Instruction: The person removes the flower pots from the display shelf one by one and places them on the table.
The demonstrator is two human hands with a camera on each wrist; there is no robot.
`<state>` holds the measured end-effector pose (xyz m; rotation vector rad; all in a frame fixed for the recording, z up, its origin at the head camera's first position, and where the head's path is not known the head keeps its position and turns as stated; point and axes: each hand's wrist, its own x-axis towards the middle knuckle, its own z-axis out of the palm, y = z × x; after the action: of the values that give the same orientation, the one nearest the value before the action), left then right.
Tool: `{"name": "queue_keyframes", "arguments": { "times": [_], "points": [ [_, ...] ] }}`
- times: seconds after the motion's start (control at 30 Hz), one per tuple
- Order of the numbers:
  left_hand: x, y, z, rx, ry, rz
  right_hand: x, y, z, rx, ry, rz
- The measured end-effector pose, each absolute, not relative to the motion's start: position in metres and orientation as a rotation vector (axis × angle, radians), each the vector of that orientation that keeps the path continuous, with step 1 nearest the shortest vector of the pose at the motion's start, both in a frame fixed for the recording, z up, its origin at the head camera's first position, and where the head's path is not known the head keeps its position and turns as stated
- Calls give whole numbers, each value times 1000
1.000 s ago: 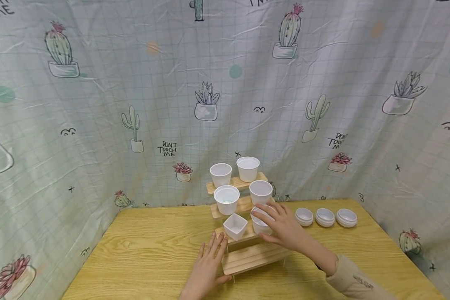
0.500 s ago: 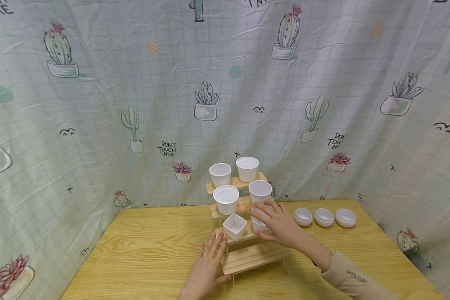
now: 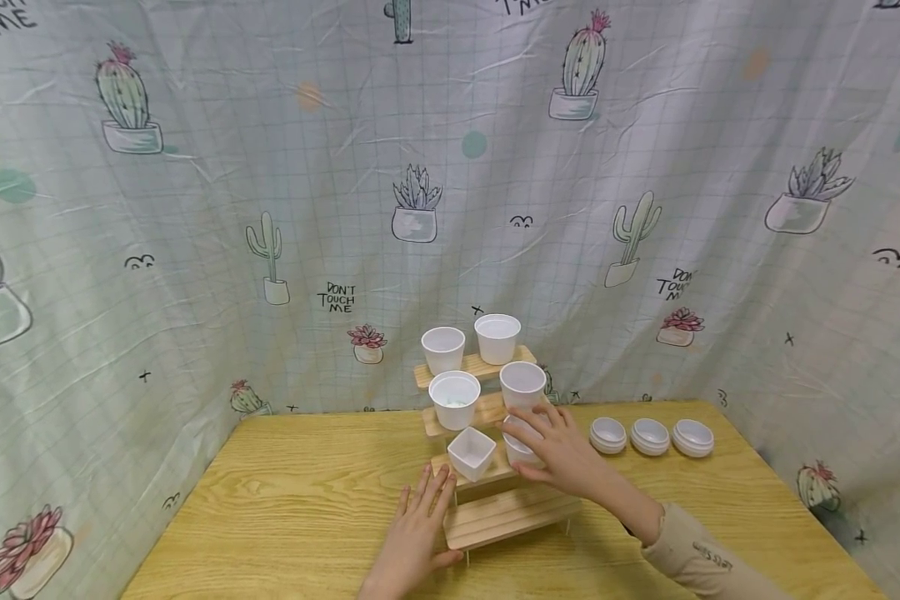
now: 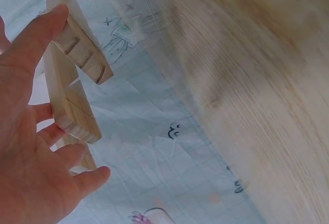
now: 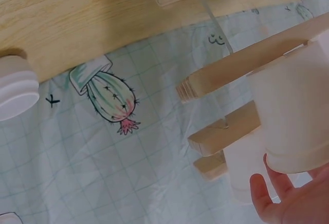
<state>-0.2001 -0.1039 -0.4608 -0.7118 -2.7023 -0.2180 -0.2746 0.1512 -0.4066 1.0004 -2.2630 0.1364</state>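
A wooden tiered stand (image 3: 506, 515) holds white pots in pairs on its upper three shelves. My left hand (image 3: 416, 533) rests against the stand's left side, fingers extended. In the left wrist view, the thumb touches one shelf end (image 4: 85, 54) and the other fingers lie by the shelves behind. My right hand (image 3: 566, 454) holds a round white pot (image 3: 521, 455) on the third shelf down, fingers over its rim and thumb low at its front. Fingertips show at this pot (image 5: 293, 106) in the right wrist view. Beside it sits a square white pot (image 3: 471, 452).
Three small white bowls (image 3: 650, 437) stand in a row on the wooden table (image 3: 300, 500), right of the stand. A cactus-print curtain (image 3: 330, 167) hangs behind and along both sides. Other round pots (image 3: 453, 404) stand on the upper shelves.
My right wrist and sleeve have shifted slightly left, and the hand covers a bit more of the round pot. The left hand and the pots stay where they were.
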Motion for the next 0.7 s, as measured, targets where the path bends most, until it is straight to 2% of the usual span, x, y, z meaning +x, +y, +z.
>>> {"name": "queue_keyframes", "arguments": {
  "times": [0.7],
  "points": [
    [-199, -102, -463, -701, -2689, -201, -272, 154, -407, 997, -2222, 161]
  ]
}}
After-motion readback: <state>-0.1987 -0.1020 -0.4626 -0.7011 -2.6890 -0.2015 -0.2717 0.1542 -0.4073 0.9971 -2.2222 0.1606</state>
